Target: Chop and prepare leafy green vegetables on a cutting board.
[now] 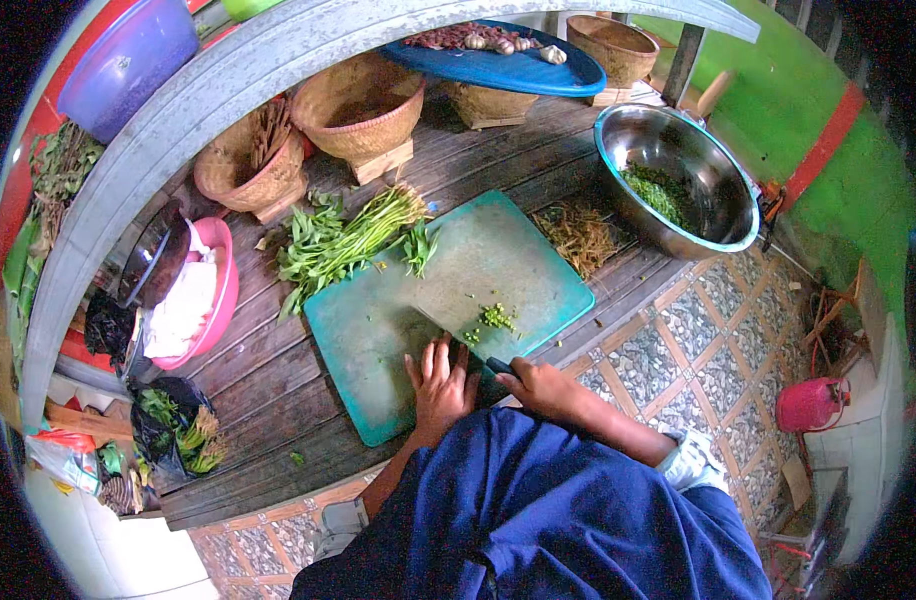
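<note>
A teal-edged cutting board (503, 240) lies on the wooden slatted table. My right hand (537, 386) grips the dark handle of a knife (458, 334), whose blade rests over the board near its front edge. To the left of the blade, my left hand (443, 382) is laid on the board with its fingers somewhat spread; whether anything is under it cannot be seen. Just past the blade sits a small pile of chopped green stems (497, 316). A bundle of leafy greens (353, 232) lies at the board's far left edge, with a few leaves reaching onto it.
Trimmed roots (578, 236) lie right of the board, beside a steel bowl (615, 135) holding chopped greens. Woven baskets (360, 112) and a blue tray (495, 67) with garlic stand behind. At left are a pink basin (229, 300) and a black bag (147, 427) with greens. A grey beam (165, 127) arches overhead.
</note>
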The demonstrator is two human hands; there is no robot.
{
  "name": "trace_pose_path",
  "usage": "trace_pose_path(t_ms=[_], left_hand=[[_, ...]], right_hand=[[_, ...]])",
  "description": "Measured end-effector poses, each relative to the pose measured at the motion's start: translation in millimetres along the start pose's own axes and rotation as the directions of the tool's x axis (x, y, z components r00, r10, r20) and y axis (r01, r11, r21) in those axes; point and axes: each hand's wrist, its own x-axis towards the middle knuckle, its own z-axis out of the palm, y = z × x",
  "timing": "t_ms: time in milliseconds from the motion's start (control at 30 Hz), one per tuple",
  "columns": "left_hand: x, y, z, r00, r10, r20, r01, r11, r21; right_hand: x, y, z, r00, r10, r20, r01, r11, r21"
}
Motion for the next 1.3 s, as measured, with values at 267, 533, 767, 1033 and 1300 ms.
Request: trace_pose_path(t_ms=[267, 533, 767, 1033, 1300], left_hand=[[-1.3, -2.0, 3.3, 0.998, 0.025, 0.063, -0.029, 0.997, 0.074], [-1.5, 2.5, -4.0, 0.999, -0.009, 0.031, 0.009, 1.000, -0.002], [-2.9, 4.1, -4.2, 0.999, -0.016, 0.043, 0.014, 0.999, 0.033], [-4.6, 7.5, -3.1, 0.999, -0.022, 0.036, 0.021, 0.999, 0.036], [-7.3, 3.7, 2.6, 0.989, -0.046, 0.138, 0.025, 0.989, 0.148]], right_hand=[[12.7, -1.2, 10.0, 0.999, 0.016, -0.035, -0.018, 0.998, -0.063], [2.5, 3.9, 0.3, 0.997, -0.060, -0.054, 0.059, 0.998, -0.016], [-1.5, 2.5, 10.2, 1.000, -0.010, -0.026, 0.008, 0.997, -0.081], [16.4, 7.6, 8.5, 0.998, -0.043, -0.038, 0.043, 0.999, 0.014], [-8.6, 11.7, 21.2, 0.994, -0.083, -0.072, 0.083, 0.997, -0.001]])
